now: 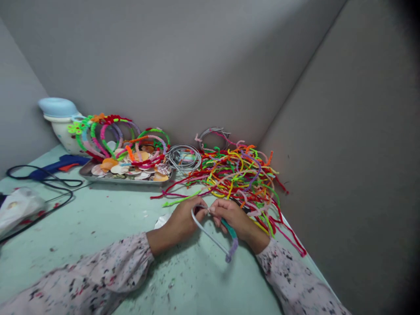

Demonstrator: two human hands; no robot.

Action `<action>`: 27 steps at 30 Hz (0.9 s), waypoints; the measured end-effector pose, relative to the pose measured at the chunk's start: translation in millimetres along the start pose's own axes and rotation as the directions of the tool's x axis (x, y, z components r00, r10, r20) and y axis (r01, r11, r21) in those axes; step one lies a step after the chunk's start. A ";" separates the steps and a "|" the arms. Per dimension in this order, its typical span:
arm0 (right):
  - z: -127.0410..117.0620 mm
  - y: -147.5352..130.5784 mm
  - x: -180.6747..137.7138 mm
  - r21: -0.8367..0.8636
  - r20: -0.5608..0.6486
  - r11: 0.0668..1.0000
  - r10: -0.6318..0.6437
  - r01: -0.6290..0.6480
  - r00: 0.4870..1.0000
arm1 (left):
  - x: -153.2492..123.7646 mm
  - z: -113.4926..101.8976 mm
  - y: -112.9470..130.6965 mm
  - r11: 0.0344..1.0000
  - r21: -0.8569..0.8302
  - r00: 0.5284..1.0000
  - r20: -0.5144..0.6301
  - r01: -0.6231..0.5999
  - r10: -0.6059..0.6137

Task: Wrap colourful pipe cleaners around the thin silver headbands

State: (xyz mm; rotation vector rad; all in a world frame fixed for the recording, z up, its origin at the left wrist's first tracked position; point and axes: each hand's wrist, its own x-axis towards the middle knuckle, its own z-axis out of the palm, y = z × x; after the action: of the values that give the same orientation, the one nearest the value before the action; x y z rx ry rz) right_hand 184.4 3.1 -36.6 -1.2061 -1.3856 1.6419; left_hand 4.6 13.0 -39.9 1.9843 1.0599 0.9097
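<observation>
Both hands meet over the table, pinching a thin curved headband (211, 235) between them. Its left part is bare and pale grey, while teal and lilac fuzzy pipe cleaner covers the right part. My left hand (184, 219) is closed on the bare side near the tip. My right hand (234, 217) is closed around the teal-wrapped side, thumb and forefinger almost touching the left fingertips. What lies exactly between the fingertips is too small to make out. Just behind the hands spreads a tangled pile of colourful pipe cleaners (236, 168).
A metal tray (127, 182) of seashells (113, 168) stands behind on the left, with several wrapped headbands (105, 135) on it. Bare hoops (185, 158) lie beside it. At far left are a blue glue gun (59, 166), its black cord, a white container (64, 131) and walls behind.
</observation>
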 end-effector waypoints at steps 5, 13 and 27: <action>-7.4 -2.2 -2.7 0.014 0.075 1.000 0.012 -0.013 0.997 | -3.9 -3.2 6.8 0.980 0.164 0.993 0.018 -0.114 0.113; -15.3 -5.4 -6.0 0.050 0.172 0.997 0.055 -0.065 0.984 | -8.9 -3.3 5.2 0.869 0.341 0.934 0.131 -0.358 0.333; -22.5 -15.7 -18.2 0.084 0.349 0.979 0.145 -0.185 0.926 | -14.8 -3.0 10.4 0.741 0.400 0.842 0.237 -0.539 0.484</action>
State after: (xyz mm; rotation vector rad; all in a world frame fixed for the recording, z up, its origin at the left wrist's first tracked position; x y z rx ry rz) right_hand 210.6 -1.9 -17.5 -1.0274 -1.3974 2.0997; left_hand -0.1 -3.5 -33.6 2.7816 0.6950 0.8493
